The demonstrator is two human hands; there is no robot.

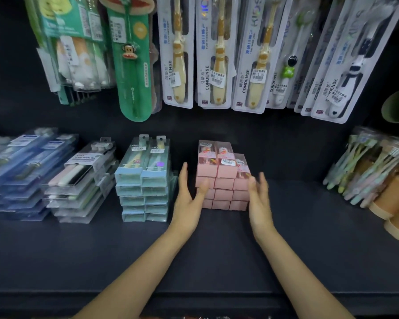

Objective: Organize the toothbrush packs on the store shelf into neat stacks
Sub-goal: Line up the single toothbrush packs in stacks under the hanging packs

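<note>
— Toothbrush packs, the pink ones (222, 180): where do they sit?
— Mid-shelf (217, 245), stacked three across, between both hands.
— And the hands?
— Left hand (189, 199) has straight fingers, thumb against the stack's left front. Right hand (259, 199) is flat and open at the right side (whether it touches, I cannot tell). Neither grips anything.
— Beside them?
— Teal packs (144, 180) just left, then clear packs (83, 178) and blue packs (25, 166). Behind, hanging toothbrush cards (217, 54).
</note>
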